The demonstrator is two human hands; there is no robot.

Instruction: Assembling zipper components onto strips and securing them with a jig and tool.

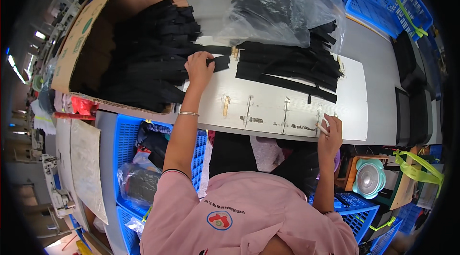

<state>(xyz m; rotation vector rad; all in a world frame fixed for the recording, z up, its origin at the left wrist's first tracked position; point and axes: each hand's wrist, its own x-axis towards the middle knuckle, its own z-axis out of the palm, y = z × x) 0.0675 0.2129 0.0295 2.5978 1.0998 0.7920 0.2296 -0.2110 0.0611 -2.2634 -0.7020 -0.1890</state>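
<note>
My left hand point(199, 69) is closed on the end of a black fabric strip point(221, 64) at the right edge of the carton's pile. Many more black strips point(158, 39) lie heaped there, their ends reaching onto the table. My right hand point(329, 136) is closed round a pale, pen-like stick point(322, 129), low over the front of the white board point(211, 106). Between the hands, farther back, a row of black strips point(287, 66) lies flat on the board. One loose strip point(299, 87) slants along its near side.
An open cardboard carton point(79, 49) lies on its side at the left. A clear plastic bag point(268, 6) of black goods covers the back middle. Blue crates point(383, 6) stand back right; another blue crate point(129, 145) stands below the table's left front edge. Black boxes point(412, 111) line the right.
</note>
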